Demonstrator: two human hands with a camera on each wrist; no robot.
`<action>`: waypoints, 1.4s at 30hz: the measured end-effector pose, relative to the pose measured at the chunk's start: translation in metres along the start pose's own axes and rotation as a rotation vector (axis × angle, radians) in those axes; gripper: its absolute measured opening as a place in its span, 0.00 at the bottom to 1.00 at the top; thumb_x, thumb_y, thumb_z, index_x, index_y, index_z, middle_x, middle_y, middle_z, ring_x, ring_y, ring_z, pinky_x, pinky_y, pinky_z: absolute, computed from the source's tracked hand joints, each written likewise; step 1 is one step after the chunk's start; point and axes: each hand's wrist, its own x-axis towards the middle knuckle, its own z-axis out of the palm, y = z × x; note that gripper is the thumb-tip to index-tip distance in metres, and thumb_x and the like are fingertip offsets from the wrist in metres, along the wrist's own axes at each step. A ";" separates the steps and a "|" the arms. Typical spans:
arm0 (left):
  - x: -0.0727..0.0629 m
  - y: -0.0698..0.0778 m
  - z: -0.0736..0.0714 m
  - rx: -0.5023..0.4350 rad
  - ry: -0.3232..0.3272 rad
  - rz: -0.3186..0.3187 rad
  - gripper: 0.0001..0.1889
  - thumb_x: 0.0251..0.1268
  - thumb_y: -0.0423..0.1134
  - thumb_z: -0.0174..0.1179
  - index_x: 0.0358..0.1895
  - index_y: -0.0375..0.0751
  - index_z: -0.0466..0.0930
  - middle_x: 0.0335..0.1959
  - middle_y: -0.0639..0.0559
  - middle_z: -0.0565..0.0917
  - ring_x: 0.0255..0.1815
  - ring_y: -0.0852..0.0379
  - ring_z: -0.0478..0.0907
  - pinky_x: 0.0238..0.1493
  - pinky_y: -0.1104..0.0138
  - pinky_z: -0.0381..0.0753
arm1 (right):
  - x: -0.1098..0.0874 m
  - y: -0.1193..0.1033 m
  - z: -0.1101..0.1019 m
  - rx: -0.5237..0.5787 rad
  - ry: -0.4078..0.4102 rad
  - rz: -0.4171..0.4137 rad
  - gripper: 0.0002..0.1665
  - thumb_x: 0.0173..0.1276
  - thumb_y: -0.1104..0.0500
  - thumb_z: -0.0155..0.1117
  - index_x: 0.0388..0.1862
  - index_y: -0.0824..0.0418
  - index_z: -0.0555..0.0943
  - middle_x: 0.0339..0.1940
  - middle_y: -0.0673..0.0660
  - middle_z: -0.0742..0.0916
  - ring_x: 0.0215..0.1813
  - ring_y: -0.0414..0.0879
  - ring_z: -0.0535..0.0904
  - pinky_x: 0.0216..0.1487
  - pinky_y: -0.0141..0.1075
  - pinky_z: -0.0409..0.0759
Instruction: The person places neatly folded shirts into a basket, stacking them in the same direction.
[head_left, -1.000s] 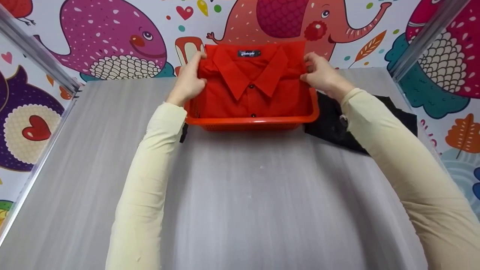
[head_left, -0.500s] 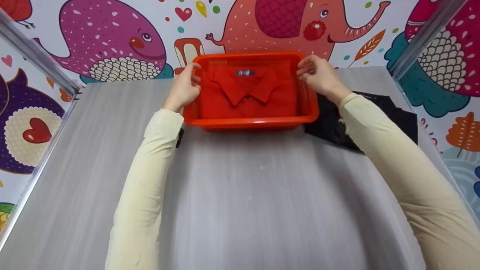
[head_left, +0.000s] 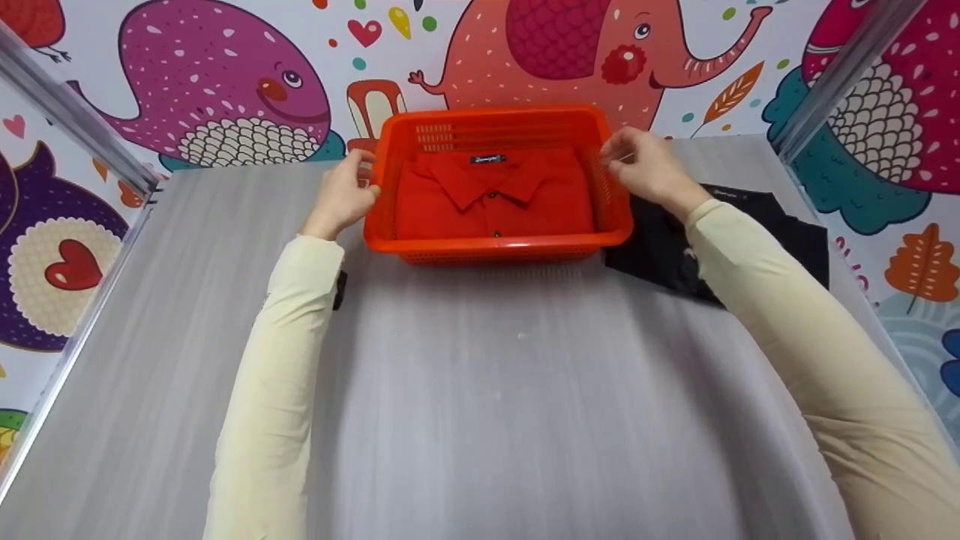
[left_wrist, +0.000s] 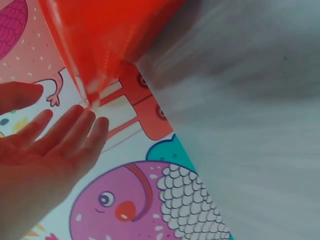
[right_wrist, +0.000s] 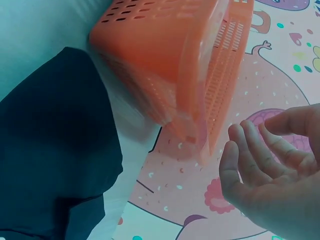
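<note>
Red shirt lies folded inside orange basket, collar uppermost, likely to protect folds. My left hand and right hand flank basket, fingers relaxed, gripping nothing. Black garment lies right of basket.

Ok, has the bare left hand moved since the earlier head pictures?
Yes: against the printed red-and-cream popsicle, the bare left hand has shifted left and downward in the head view.

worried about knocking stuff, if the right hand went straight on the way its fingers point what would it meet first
Most likely the orange basket: the right hand points at its right rim, near the back corner. Depth is unclear, so the fingertips might pass just above that rim instead.
</note>
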 end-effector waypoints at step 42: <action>-0.053 -0.049 -0.013 0.212 -0.240 -0.181 0.20 0.64 0.34 0.51 0.54 0.23 0.70 0.46 0.30 0.75 0.44 0.39 0.71 0.46 0.53 0.71 | -0.055 0.113 -0.057 -0.155 -0.119 0.103 0.17 0.73 0.62 0.50 0.54 0.73 0.68 0.48 0.74 0.77 0.44 0.60 0.72 0.44 0.43 0.73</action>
